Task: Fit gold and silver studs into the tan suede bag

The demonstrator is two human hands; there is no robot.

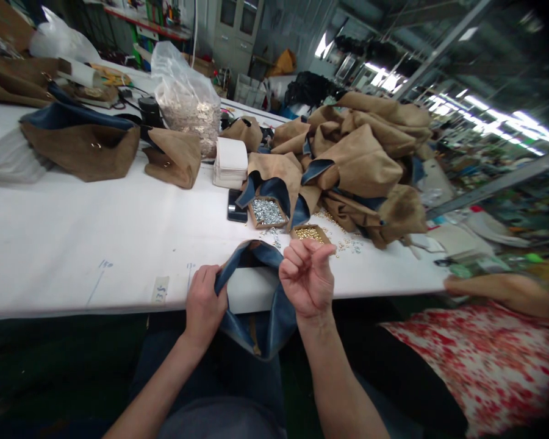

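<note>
- White table (132, 238): it carries the blue-lined bag (269, 335) at its near edge.
- Pile of brown bags (366, 155): beyond the blue-lined bag and to its right.
- Co-worker (498, 360): well to the right of the blue-lined bag, in a red and white top.
- Wide brown bag (89, 149): farther away than the blue-lined bag, on its left.
- Plastic sack (187, 103), with many pale pieces inside: far behind the blue-lined bag, a little to the left.
- The blue-lined bag itself: its mouth is open upward, between the two hands.
- Left hand (205, 305): its fingers are clamped on the left rim of the blue-lined bag.
- Right hand (308, 277): raised before the bag's right rim, fingers curled; I cannot tell if the thumb and forefinger meet, or if they hold something.
- Silver-filled tray (268, 212): just behind the blue-lined bag.
- Gold-filled tray (310, 233): near the bag, behind its right side.
- Dark phone (236, 206): behind the bag, slightly left.
</note>
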